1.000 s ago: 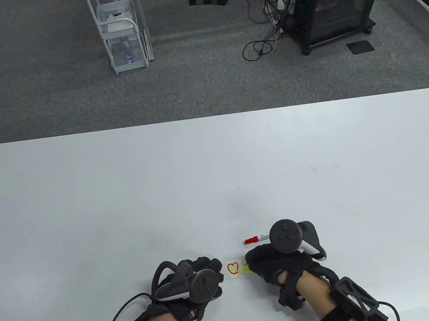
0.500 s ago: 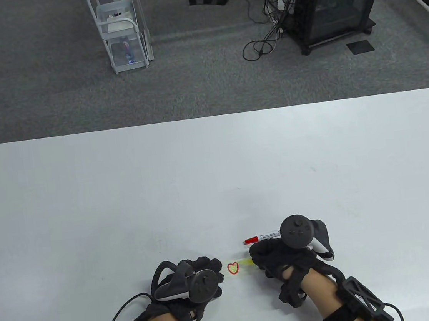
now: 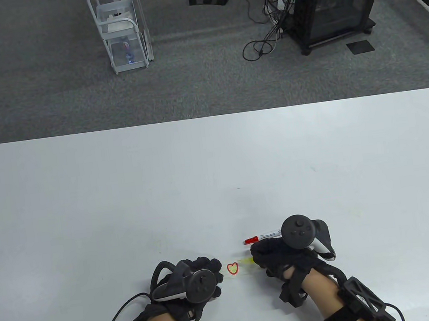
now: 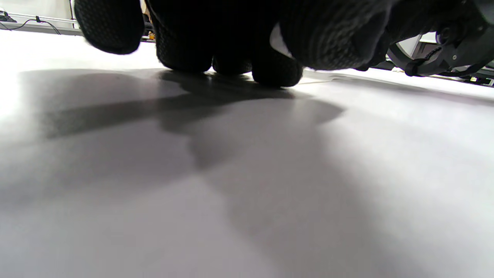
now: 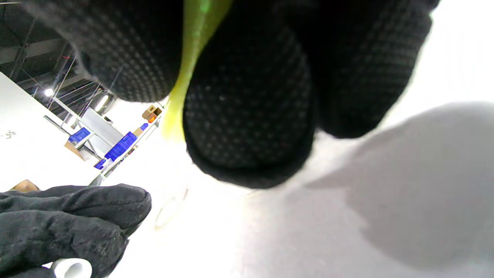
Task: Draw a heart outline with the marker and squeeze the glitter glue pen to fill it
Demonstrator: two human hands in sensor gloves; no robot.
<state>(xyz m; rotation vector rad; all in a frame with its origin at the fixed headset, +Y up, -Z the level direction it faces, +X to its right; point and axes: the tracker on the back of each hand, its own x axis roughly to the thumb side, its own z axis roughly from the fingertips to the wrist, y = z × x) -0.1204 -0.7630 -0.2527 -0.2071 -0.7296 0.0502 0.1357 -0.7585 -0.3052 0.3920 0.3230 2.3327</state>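
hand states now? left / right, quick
Left hand: fingers curled, knuckles resting on the table beside the heart; whether it holds anything cannot be told.
Right hand: pinching the yellow-green glitter glue pen, tip toward the heart.

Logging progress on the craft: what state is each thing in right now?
Red marker heart outline: closed, yellow inside.
Yellow glitter glue pen: held, tip toward heart.
Red-capped white marker: capped, lying on table.
Right hand: gripping the pen.
Left hand: resting beside heart.
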